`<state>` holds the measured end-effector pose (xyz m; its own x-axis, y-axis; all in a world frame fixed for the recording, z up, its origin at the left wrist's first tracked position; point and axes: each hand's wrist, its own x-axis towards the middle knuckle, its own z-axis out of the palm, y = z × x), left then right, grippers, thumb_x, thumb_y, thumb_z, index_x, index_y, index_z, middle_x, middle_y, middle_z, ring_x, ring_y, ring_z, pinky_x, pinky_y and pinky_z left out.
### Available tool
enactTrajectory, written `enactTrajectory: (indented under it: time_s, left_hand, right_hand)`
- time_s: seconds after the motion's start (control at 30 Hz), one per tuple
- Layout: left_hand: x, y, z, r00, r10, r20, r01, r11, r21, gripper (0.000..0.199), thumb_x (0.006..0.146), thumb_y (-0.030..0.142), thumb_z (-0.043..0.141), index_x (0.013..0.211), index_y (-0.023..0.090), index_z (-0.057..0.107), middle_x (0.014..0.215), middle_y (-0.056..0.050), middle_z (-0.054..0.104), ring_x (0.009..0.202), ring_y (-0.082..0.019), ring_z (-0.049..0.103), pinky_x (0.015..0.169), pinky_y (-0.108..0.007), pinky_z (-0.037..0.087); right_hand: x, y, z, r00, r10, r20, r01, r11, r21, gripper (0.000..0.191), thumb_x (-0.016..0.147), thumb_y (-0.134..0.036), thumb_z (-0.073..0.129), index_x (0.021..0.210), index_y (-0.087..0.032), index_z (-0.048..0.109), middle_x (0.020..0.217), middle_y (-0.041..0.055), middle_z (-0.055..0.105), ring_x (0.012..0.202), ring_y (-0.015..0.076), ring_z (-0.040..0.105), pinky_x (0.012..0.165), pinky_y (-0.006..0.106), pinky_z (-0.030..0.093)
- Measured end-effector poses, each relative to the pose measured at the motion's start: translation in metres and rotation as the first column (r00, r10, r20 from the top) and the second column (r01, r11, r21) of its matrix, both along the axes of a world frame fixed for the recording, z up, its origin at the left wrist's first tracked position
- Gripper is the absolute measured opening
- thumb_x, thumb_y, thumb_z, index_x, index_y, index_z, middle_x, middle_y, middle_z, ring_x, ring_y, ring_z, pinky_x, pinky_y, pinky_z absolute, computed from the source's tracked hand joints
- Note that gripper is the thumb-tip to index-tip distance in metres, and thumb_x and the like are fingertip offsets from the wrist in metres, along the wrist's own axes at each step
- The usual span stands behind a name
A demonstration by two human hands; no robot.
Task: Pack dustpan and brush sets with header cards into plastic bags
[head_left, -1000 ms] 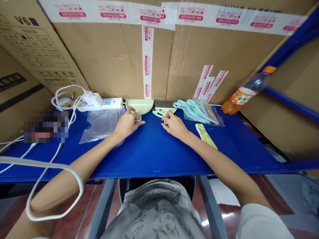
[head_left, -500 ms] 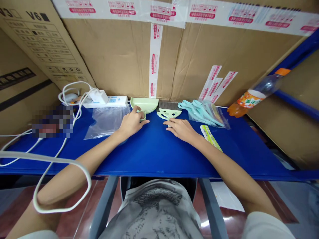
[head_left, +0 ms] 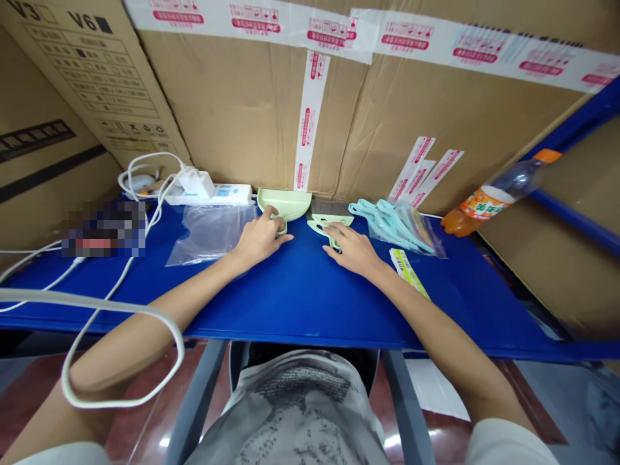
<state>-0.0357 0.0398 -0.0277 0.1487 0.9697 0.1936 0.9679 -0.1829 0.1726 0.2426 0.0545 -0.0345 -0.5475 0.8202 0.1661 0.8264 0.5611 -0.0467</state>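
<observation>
A pale green dustpan lies at the back of the blue table against the cardboard. My left hand has its fingers curled round the dustpan's handle. Just right of it rests a small matching hand brush with dark bristles toward the cardboard. My right hand lies over the brush's handle, touching it, with fingers apart and the handle's end showing between thumb and forefinger. Part of the brush is hidden beneath those fingers.
Left are a clear plastic bag, a white power strip and looping white cables. Light blue hangers in plastic, a yellow-green packet strip and an orange drink bottle are right. Cardboard walls the back.
The fingers of my right hand have spread and reached further forward over the brush. My left hand stays at the dustpan's handle. The whole view has shifted slightly.
</observation>
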Motion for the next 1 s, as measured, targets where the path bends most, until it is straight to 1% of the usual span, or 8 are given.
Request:
enactTrajectory:
  time_s: [0.1,0.2,0.3,0.4,0.5,0.67,0.9,1.0]
  left_hand:
    - [0.001,0.0,0.001,1.0,-0.005,0.009,0.005,1.0,-0.009,0.028,0.104,0.047,0.074,0.101,0.019,0.072,0.15,-0.014,0.059,0.102,-0.035,0.078,0.087,-0.048,0.062]
    - [0.0,0.001,-0.001,1.0,-0.008,0.013,0.008,1.0,-0.001,0.028,0.103,0.047,0.074,0.1,0.019,0.072,0.149,-0.015,0.06,0.105,-0.035,0.078,0.088,-0.047,0.062]
    - [-0.001,0.002,-0.004,1.0,-0.018,0.012,0.018,1.0,0.008,0.028,0.104,0.047,0.074,0.101,0.019,0.073,0.148,-0.015,0.059,0.104,-0.034,0.078,0.088,-0.047,0.062]
    - [-0.002,0.002,-0.004,1.0,-0.019,0.022,0.019,1.0,0.009,0.029,0.103,0.047,0.074,0.1,0.019,0.073,0.147,-0.016,0.059,0.101,-0.034,0.078,0.087,-0.048,0.062]
    - [-0.001,0.001,-0.004,0.999,-0.014,0.039,0.013,1.0,0.011,0.028,0.103,0.046,0.075,0.098,0.019,0.071,0.145,-0.015,0.06,0.1,-0.034,0.078,0.088,-0.047,0.061]
    - [-0.001,0.002,-0.006,0.998,-0.032,0.056,0.031,0.999,0.02,0.028,0.103,0.045,0.075,0.096,0.019,0.069,0.145,-0.015,0.061,0.099,-0.032,0.077,0.09,-0.048,0.062]
    - [-0.006,0.007,-0.013,0.996,-0.068,0.065,0.063,0.995,0.079,0.028,0.1,0.044,0.078,0.093,0.02,0.067,0.141,-0.014,0.062,0.097,-0.028,0.077,0.097,-0.046,0.063]
    - [-0.005,0.004,-0.009,0.997,-0.065,0.034,0.062,0.994,0.085,0.029,0.101,0.047,0.077,0.1,0.02,0.069,0.141,-0.014,0.063,0.096,-0.03,0.078,0.094,-0.045,0.063]
  right_hand:
    - [-0.001,-0.001,-0.002,0.999,0.017,-0.031,-0.017,1.0,0.008,0.052,0.111,-0.035,0.056,0.161,-0.021,0.059,0.162,0.0129,0.062,0.135,0.0302,0.067,0.099,0.04,0.062]
    - [-0.003,-0.001,-0.005,1.0,-0.002,-0.013,0.002,1.0,0.009,0.053,0.112,-0.036,0.052,0.162,-0.021,0.06,0.161,0.013,0.062,0.129,0.0307,0.07,0.094,0.04,0.062]
    - [-0.008,0.0,-0.006,0.999,-0.044,0.03,0.044,0.999,0.021,0.055,0.114,-0.037,0.046,0.165,-0.02,0.057,0.164,0.0144,0.059,0.125,0.0322,0.072,0.094,0.042,0.062]
    - [-0.015,0.004,-0.006,0.989,-0.122,0.088,0.12,0.992,0.029,0.058,0.113,-0.029,0.04,0.167,-0.015,0.054,0.165,0.0181,0.057,0.117,0.0333,0.076,0.095,0.044,0.063]
    - [-0.022,0.01,-0.005,0.975,-0.194,0.107,0.191,0.981,0.037,0.059,0.111,-0.025,0.038,0.167,-0.013,0.054,0.163,0.0215,0.057,0.113,0.0342,0.078,0.094,0.044,0.064]
    - [-0.026,0.02,-0.004,0.977,-0.196,0.087,0.194,0.981,0.03,0.058,0.111,-0.025,0.041,0.166,-0.013,0.055,0.162,0.022,0.058,0.115,0.0336,0.078,0.097,0.043,0.065]
    - [-0.023,0.02,-0.005,0.987,-0.148,0.067,0.147,0.989,0.022,0.057,0.115,-0.039,0.044,0.166,-0.015,0.054,0.167,0.0201,0.054,0.121,0.0342,0.076,0.097,0.044,0.064]
    - [-0.02,0.017,-0.001,0.991,-0.128,0.031,0.126,0.99,0.056,0.061,0.116,-0.051,0.043,0.167,-0.02,0.054,0.169,0.0177,0.052,0.115,0.0347,0.077,0.094,0.046,0.063]
